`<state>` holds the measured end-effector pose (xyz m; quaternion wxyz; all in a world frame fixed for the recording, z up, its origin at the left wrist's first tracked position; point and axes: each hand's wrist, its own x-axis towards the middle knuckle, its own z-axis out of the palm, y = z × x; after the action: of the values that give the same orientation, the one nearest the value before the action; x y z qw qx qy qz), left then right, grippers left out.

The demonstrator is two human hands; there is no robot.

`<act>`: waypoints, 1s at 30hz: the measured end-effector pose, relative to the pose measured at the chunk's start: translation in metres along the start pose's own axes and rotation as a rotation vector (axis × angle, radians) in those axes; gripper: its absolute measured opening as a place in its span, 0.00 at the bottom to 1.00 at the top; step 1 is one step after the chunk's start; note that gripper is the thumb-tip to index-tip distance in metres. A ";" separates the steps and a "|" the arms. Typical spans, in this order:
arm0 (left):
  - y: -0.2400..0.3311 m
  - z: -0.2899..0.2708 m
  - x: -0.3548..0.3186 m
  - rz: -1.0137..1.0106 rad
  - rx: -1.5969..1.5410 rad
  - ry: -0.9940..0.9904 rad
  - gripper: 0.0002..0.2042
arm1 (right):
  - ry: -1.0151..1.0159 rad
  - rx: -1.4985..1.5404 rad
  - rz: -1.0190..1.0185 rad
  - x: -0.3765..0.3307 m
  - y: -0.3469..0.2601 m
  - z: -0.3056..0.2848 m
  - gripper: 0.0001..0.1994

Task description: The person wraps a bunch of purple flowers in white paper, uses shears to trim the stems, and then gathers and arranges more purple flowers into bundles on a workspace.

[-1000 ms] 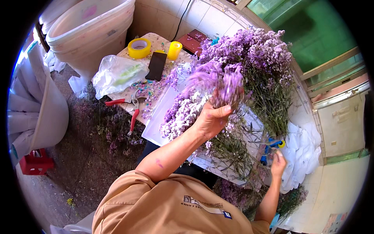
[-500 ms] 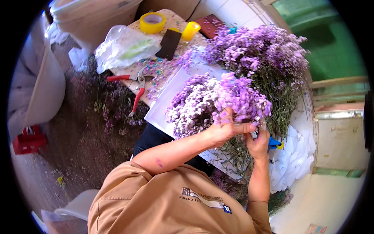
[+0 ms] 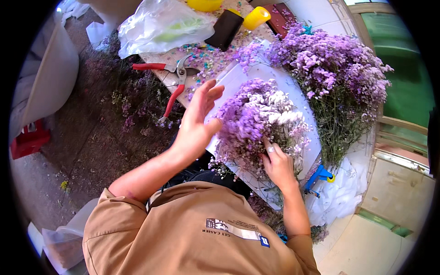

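My right hand (image 3: 276, 165) grips a bunch of small purple and white flowers (image 3: 256, 121) from below, at the stems, over a white sheet (image 3: 275, 85) on the table. My left hand (image 3: 197, 121) is open, fingers spread, its palm turned toward the left side of the bunch and close to the blooms. A larger heap of purple flowers with green stems (image 3: 334, 87) lies on the sheet to the right.
Red-handled pruning shears (image 3: 172, 85) lie at the table's left edge, beside scattered petals. Behind them are a clear plastic bag (image 3: 160, 27), a black phone (image 3: 224, 30) and a yellow cup (image 3: 255, 17). A blue tool (image 3: 318, 176) lies near white cloth (image 3: 341, 197). Flower debris covers the ground on the left.
My left hand has let go of the bunch and opened beside it. My right hand came in from the blue tool and took the stems. The bunch now sits lower over the sheet.
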<state>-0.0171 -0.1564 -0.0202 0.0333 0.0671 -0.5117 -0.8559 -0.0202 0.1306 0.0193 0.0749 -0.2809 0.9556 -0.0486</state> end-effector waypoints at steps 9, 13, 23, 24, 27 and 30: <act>-0.057 0.064 -0.012 0.742 1.139 -0.519 0.29 | -0.025 0.074 0.175 -0.018 0.000 0.011 0.28; -0.078 0.044 -0.006 0.750 1.160 -0.513 0.29 | 0.328 -0.030 0.021 -0.030 -0.027 -0.014 0.30; -0.008 0.116 -0.022 0.999 0.849 -0.672 0.26 | 0.509 0.142 0.315 -0.032 -0.028 0.069 0.30; -0.007 0.131 -0.010 0.988 0.885 -0.734 0.28 | 0.733 0.319 0.367 -0.020 -0.039 0.065 0.29; -0.044 0.157 0.027 0.805 1.208 -0.582 0.28 | 0.100 0.055 0.115 -0.055 -0.006 0.020 0.31; -0.075 0.143 0.043 0.692 1.294 -0.545 0.28 | 0.084 0.439 -0.015 -0.060 0.013 -0.059 0.28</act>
<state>-0.0796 -0.0013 -0.0227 0.1257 -0.3025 -0.8908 -0.3148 0.0128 0.1775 0.0821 0.0938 -0.2625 0.9223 -0.2677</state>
